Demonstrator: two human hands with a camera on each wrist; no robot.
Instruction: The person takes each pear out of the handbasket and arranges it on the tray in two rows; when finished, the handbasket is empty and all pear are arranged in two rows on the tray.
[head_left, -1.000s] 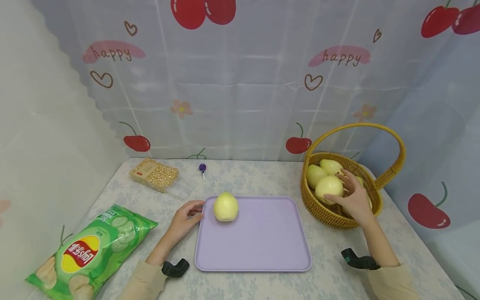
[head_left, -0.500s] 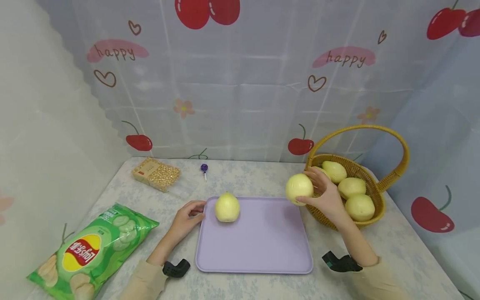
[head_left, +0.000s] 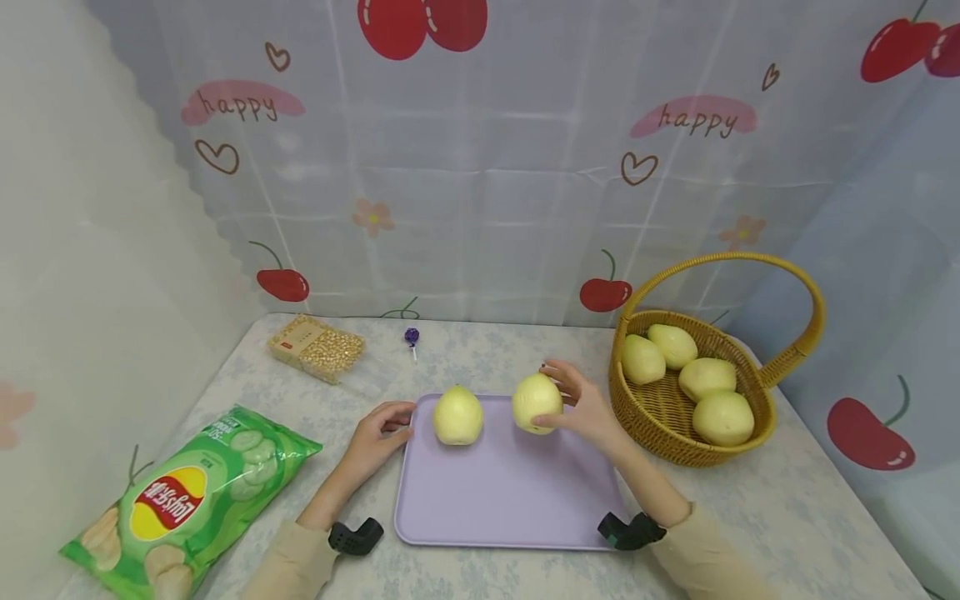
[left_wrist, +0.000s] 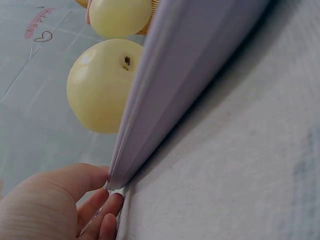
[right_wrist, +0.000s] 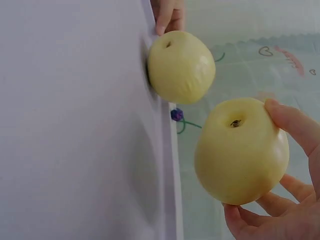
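My right hand grips a pale yellow pear between thumb and fingers, above the back right part of the lilac tray. In the right wrist view the pear's dark-centred hollow faces the camera, and a shadow falls on the tray. Another pear rests in the tray's back left corner. At that corner my left hand holds the tray's edge, the thumb on the rim and the fingers curled close by it, as the left wrist view shows. Several more pears lie in a wicker basket at the right.
The basket's tall arched handle rises over its right side. A green bag of chips lies at the left. Farther back are a packet of yellow kernels and a purple lollipop. A printed curtain hangs behind the table.
My right hand has lifted the pear out of the basket and carried it left over the tray. My left hand has stayed at the tray's corner.
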